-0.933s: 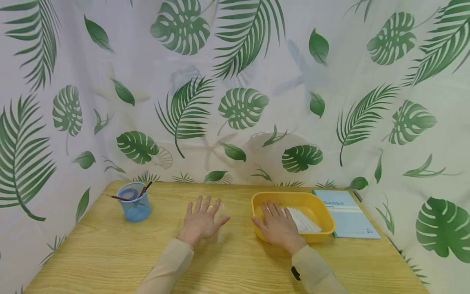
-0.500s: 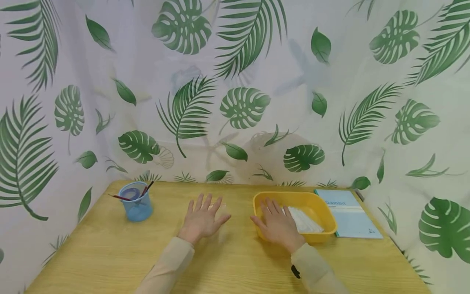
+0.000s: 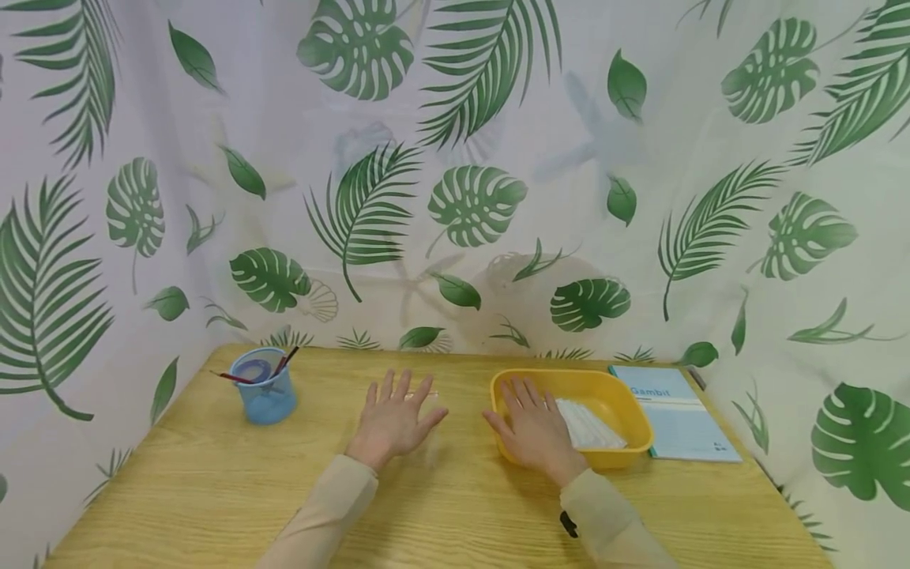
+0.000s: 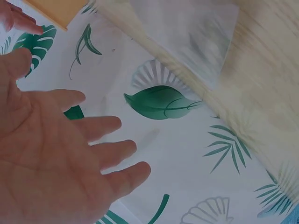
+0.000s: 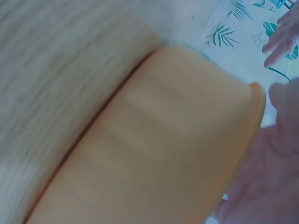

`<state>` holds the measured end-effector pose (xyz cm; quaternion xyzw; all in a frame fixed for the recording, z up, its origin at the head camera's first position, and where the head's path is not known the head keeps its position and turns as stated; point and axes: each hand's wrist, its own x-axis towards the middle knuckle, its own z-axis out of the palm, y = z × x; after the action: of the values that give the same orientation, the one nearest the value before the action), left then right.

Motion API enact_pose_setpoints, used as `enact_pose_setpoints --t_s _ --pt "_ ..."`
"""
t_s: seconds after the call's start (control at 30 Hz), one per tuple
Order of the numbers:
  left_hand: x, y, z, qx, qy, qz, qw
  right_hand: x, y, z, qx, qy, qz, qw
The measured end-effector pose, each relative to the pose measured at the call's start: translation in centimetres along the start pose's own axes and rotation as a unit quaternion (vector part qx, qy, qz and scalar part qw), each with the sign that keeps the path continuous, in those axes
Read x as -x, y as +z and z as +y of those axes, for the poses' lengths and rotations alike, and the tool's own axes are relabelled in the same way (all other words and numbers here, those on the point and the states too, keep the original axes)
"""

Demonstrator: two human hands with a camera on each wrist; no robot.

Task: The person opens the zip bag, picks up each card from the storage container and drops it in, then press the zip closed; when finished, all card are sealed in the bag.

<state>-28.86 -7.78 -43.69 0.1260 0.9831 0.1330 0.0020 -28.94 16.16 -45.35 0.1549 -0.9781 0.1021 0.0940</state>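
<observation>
My left hand (image 3: 392,420) hovers over the middle of the table (image 3: 441,514), palm down with its fingers spread and nothing in its grasp. A clear plastic bag or sheet (image 4: 201,37) lies beyond its fingers in the left wrist view; only a thin reddish edge of it stands out in the head view. My right hand (image 3: 535,431), also spread and holding nothing, is over the left front part of the yellow bin (image 3: 611,458). Folded white sheets (image 3: 586,427) lie inside the bin, partly covered by that hand. The right wrist view shows the bin's outer wall (image 5: 154,140) close up.
At the back left stands a blue mesh pen cup (image 3: 268,403) with pencils and a roll of tape (image 3: 253,370) in it. A light blue notebook (image 3: 686,423) lies to the right of the bin. A leaf-patterned curtain (image 3: 469,300) hangs behind the table.
Both hands keep nearly the same spread pose over the same spots. The head view has shifted slightly; the cup, bin and notebook have stayed in place.
</observation>
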Motion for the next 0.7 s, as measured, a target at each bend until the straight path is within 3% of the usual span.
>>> enact_pose_setpoints --t_s 0.13,0.27,0.33,0.47,0.53,0.7 --pt "-0.5 0.3 0.0 0.011 0.008 0.047 0.9988 -0.5 0.4 -0.2 -0.013 -0.019 0.074 0.9970" --pt "-0.9 0.4 -0.7 0.072 0.024 0.102 0.9919 -1.0 0.7 -1.0 -0.105 -0.022 0.113 0.9879" --pt "-1.2 0.1 -1.3 0.148 0.027 0.095 0.9841 -1.3 0.6 -1.5 -0.166 -0.020 0.108 0.9800" --pt "-2.1 -0.8 -2.7 0.282 0.029 0.048 0.9577 -2.4 0.5 -2.3 -0.269 -0.022 0.088 0.9587" --pt "-2.6 -0.9 -3.5 0.311 0.034 0.027 0.9493 -2.9 0.5 -2.7 -0.313 -0.024 0.067 0.9470" --pt "-3.8 -0.3 -5.4 0.340 0.043 -0.006 0.9394 -4.5 1.4 -3.9 -0.364 -0.023 -0.011 0.9311"
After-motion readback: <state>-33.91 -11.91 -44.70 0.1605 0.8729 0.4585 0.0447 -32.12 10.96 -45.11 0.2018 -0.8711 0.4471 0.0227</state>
